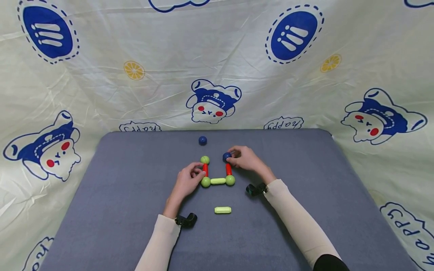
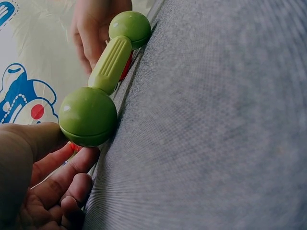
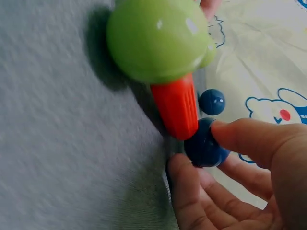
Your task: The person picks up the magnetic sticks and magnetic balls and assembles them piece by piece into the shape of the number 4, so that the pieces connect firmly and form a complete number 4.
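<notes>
A U-shaped build of green balls and rods lies on the table. Its left red rod [image 1: 205, 170] is pinched by my left hand [image 1: 187, 180], next to the near-left green ball [image 2: 88, 116]. A light green rod [image 1: 218, 181] joins that ball to the near-right green ball [image 1: 230, 180]. Between thumb and fingers, my right hand [image 1: 248, 159] holds a dark blue ball [image 3: 207, 143] against the far end of the right red rod [image 3: 176, 108]. Another green ball [image 1: 205, 160] caps the left red rod's far end.
A second blue ball [image 1: 202, 140] sits beyond the build, toward the table's back edge. Nearer the person lies a loose light green rod [image 1: 222, 210]. The grey table [image 1: 135, 210] meets a printed white cloth [image 1: 162, 98] behind it.
</notes>
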`<state>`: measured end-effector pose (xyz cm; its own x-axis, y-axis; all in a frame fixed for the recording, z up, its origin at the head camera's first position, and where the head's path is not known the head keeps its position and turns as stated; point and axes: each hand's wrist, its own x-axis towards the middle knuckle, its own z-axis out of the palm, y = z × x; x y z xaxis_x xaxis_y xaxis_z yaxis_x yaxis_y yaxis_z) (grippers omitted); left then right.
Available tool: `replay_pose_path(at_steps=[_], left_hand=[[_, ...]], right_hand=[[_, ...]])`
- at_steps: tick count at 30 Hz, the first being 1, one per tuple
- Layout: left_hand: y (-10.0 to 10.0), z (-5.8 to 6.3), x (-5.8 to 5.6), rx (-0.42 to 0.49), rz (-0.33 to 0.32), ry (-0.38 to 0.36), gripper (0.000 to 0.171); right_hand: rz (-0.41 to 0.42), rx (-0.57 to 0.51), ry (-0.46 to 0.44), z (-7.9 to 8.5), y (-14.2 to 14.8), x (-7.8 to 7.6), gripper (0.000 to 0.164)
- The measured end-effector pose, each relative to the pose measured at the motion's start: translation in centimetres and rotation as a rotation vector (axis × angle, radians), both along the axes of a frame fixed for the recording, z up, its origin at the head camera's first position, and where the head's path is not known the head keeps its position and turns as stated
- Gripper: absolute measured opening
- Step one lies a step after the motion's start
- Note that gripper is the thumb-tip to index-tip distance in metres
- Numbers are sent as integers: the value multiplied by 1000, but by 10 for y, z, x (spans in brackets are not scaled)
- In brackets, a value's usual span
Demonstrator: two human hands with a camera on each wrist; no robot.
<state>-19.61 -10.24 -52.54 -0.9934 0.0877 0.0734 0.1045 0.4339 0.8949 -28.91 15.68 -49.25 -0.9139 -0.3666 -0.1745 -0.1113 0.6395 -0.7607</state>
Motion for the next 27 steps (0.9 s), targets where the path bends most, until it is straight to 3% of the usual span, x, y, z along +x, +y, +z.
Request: replay_pose_path(at_steps=[13, 27], left_hand=[[0, -1, 0, -8, 1, -18, 31], [0, 0, 0, -8, -1, -1, 29]], right_hand=[[-124, -199, -43, -9, 3, 21, 40], [-153, -312, -85, -14, 4, 17, 39]])
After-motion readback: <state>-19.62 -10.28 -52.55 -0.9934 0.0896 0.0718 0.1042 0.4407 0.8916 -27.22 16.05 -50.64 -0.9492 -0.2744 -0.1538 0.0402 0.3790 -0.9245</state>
